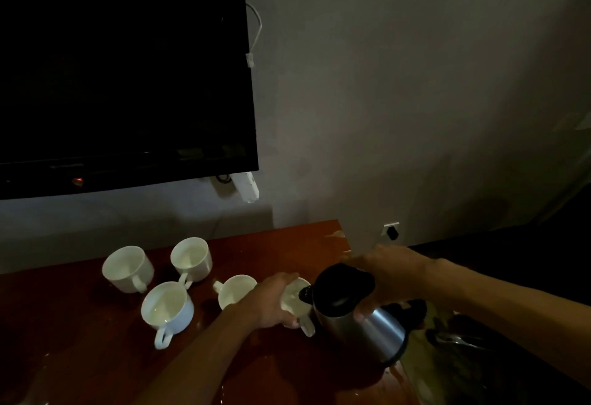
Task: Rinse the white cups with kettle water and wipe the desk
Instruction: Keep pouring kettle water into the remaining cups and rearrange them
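Several white cups stand on the reddish wooden desk (80, 356). My left hand (271, 302) grips one white cup (295, 300) by its side, its handle pointing toward me. My right hand (390, 276) holds the handle of a steel kettle (361, 318) with a black lid, tilted left so its spout sits over that cup's rim. Other cups sit to the left: one (235, 291) just beside my left hand, one (168, 308) nearer me, one (191, 257) behind it, and one tilted (127, 268) at far left.
A dark television (121, 68) hangs on the wall above the desk, with a white power strip (246, 187) under its corner. Wet patches shine on the desk near me. The desk's right edge drops off beside the kettle; a dark object (457, 339) lies beyond on the right.
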`<move>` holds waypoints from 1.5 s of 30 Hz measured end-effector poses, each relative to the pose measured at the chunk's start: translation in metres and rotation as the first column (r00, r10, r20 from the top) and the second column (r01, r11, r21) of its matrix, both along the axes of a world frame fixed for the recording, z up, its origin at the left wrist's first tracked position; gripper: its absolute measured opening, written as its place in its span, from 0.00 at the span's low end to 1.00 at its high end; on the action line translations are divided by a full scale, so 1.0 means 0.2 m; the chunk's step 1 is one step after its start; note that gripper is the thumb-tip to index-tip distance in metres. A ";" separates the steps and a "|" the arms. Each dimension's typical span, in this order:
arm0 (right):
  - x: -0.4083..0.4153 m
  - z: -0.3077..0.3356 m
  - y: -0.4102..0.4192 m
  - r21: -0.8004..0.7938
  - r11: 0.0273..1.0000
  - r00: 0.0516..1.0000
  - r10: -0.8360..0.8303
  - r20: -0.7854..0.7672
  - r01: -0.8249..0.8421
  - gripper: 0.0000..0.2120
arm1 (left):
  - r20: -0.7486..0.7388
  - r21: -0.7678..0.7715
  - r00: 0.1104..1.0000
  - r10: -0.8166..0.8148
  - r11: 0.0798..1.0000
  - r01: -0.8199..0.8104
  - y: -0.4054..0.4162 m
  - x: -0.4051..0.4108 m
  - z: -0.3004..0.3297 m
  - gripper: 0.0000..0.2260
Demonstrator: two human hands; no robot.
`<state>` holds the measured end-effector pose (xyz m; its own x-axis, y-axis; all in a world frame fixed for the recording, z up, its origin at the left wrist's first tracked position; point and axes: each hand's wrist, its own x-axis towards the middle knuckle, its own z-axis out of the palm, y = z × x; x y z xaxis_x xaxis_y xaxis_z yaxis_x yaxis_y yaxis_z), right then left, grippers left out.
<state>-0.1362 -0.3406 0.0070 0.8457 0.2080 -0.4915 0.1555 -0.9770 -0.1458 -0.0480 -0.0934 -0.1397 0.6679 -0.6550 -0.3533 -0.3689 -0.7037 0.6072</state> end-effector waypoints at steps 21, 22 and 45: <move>0.03 -0.01 -0.01 0.018 0.999 0.999 -0.029 -0.017 0.029 0.42 | 0.005 0.004 1.000 -0.009 1.000 0.009 0.01 0.00 0.01 0.47; 0.03 -0.01 -0.01 0.017 0.999 0.999 -0.027 -0.019 0.028 0.42 | 0.002 0.003 1.000 -0.005 1.000 0.005 0.01 0.00 0.01 0.47; 0.06 -0.03 -0.02 0.040 0.999 0.999 -0.022 -0.032 0.024 0.40 | 0.016 0.074 0.997 -0.069 0.995 0.068 0.01 0.05 0.03 0.48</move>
<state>-0.1250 -0.3447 0.0018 0.8347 0.2087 -0.5096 0.1278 -0.9736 -0.1892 -0.0389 -0.0922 -0.1329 0.6295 -0.6721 -0.3898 -0.4283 -0.7188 0.5476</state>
